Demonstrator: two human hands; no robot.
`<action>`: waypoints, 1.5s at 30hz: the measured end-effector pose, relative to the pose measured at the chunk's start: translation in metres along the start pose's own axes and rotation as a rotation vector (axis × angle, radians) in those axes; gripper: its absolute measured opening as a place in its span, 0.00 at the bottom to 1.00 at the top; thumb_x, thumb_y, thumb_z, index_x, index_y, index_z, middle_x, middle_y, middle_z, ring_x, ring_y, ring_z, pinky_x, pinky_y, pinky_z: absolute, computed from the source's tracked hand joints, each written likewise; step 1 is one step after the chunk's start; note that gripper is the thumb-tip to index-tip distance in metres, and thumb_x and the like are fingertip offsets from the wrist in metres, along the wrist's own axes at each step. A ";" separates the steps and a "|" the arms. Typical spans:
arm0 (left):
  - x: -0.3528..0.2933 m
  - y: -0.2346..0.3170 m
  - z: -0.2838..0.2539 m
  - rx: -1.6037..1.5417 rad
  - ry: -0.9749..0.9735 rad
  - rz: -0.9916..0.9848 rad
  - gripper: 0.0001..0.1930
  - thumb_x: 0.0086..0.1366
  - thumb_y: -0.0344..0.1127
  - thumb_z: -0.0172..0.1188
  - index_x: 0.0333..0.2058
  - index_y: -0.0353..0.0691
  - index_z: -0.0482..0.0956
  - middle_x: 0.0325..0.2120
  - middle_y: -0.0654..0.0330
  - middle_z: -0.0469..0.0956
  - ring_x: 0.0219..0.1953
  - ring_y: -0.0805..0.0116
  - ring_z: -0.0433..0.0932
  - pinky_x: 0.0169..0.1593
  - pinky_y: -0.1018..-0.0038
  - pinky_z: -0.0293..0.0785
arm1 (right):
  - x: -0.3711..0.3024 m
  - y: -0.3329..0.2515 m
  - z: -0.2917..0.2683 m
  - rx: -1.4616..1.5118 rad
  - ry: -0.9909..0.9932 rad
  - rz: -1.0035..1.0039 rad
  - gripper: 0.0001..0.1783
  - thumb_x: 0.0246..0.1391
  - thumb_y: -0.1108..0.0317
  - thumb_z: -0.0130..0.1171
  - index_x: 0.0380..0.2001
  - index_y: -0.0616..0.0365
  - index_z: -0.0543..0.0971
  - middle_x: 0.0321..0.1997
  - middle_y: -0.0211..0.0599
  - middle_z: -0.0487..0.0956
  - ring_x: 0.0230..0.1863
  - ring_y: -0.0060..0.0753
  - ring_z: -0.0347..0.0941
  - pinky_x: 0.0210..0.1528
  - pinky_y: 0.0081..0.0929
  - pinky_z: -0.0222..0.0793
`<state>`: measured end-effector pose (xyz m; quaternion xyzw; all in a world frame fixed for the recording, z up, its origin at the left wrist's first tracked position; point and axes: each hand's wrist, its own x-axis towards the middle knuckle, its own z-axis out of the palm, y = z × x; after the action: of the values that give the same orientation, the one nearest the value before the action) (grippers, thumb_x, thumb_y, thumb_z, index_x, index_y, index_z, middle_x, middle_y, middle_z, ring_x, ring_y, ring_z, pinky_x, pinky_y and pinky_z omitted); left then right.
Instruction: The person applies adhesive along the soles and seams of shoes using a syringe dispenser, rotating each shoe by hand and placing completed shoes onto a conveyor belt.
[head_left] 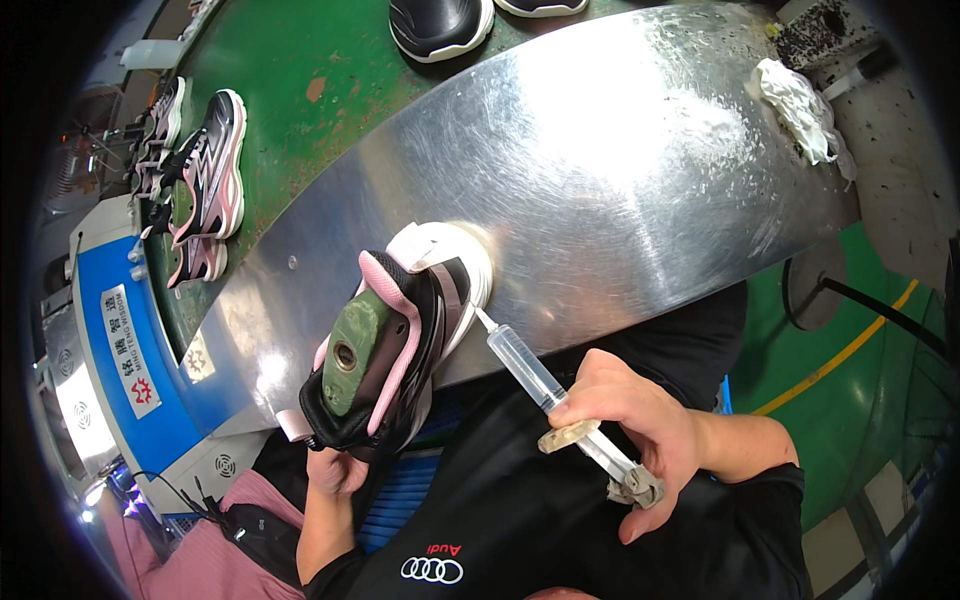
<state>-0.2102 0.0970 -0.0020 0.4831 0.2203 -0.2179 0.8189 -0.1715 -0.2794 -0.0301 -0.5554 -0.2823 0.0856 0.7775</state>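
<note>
Black-and-pink shoe [428, 318], just beyond the left hand [338, 472] holding its near end; right hand [645, 415] grips a syringe [527, 368], nozzle [485, 317] by the sole edge [482, 272]; slow, even plunger [606, 454] pressure advisable.

- Shoe [425, 320] over the worktop's [600, 250] near edge, a last [350, 385] inside it
- Left grip [338, 470] at the shoe's near end
- Syringe [527, 370] in the right grip [640, 410], right of the shoe
- Cloth [800, 110] at the worktop's right end
- Shoe row [222, 165] far left
- Two further shoes [440, 28] behind the worktop
</note>
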 end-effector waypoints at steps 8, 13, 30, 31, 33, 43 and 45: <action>-0.003 -0.027 0.031 -0.163 -0.131 -0.035 0.37 0.53 0.25 0.58 0.61 0.31 0.52 0.57 0.46 0.62 0.59 0.51 0.63 0.62 0.55 0.57 | 0.003 -0.005 0.009 -0.044 0.039 -0.011 0.52 0.26 0.36 0.69 0.51 0.63 0.69 0.39 0.33 0.74 0.32 0.29 0.61 0.36 0.26 0.51; 0.003 -0.041 0.055 -0.206 -0.135 -0.091 0.45 0.48 0.29 0.65 0.62 0.35 0.48 0.57 0.48 0.62 0.57 0.54 0.66 0.59 0.60 0.64 | 0.007 -0.020 0.007 -0.023 -0.033 0.045 0.51 0.26 0.46 0.72 0.54 0.61 0.66 0.49 0.35 0.72 0.39 0.33 0.66 0.41 0.28 0.55; 0.027 -0.054 0.097 -0.451 -0.397 -0.370 0.33 0.49 0.22 0.56 0.56 0.30 0.59 0.49 0.47 0.69 0.52 0.54 0.69 0.56 0.60 0.64 | 0.004 -0.093 0.006 -0.009 -0.139 0.228 0.53 0.32 0.37 0.67 0.50 0.73 0.66 0.43 0.44 0.75 0.39 0.34 0.66 0.42 0.27 0.58; 0.030 -0.058 0.100 -0.438 -0.381 -0.400 0.29 0.48 0.22 0.57 0.53 0.28 0.64 0.46 0.48 0.73 0.50 0.55 0.72 0.55 0.61 0.66 | 0.001 -0.099 0.005 -0.034 -0.139 0.227 0.52 0.33 0.37 0.67 0.50 0.73 0.66 0.42 0.44 0.76 0.38 0.34 0.66 0.42 0.28 0.58; 0.036 -0.067 0.097 -0.528 -0.496 -0.490 0.28 0.48 0.21 0.55 0.53 0.31 0.66 0.49 0.48 0.71 0.53 0.55 0.69 0.57 0.60 0.64 | -0.002 -0.112 0.005 -0.064 -0.137 0.253 0.51 0.34 0.37 0.66 0.49 0.72 0.67 0.41 0.43 0.77 0.36 0.35 0.66 0.40 0.29 0.57; 0.073 -0.071 0.142 -0.472 -0.637 -0.583 0.20 0.56 0.19 0.55 0.49 0.34 0.70 0.46 0.53 0.74 0.51 0.61 0.71 0.59 0.63 0.64 | -0.018 -0.152 0.003 -0.280 -0.169 0.217 0.52 0.33 0.36 0.66 0.50 0.72 0.66 0.42 0.42 0.76 0.37 0.35 0.66 0.40 0.29 0.57; 0.079 -0.074 0.144 -0.441 -0.656 -0.583 0.18 0.56 0.21 0.56 0.47 0.35 0.72 0.46 0.55 0.75 0.52 0.61 0.71 0.59 0.63 0.64 | -0.029 -0.154 0.009 -0.259 -0.045 0.285 0.48 0.31 0.37 0.67 0.48 0.67 0.70 0.40 0.43 0.76 0.34 0.32 0.65 0.36 0.25 0.55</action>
<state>-0.1664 -0.0748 -0.0358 0.1225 0.1177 -0.5268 0.8328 -0.2281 -0.3422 0.1020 -0.6830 -0.2267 0.1700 0.6732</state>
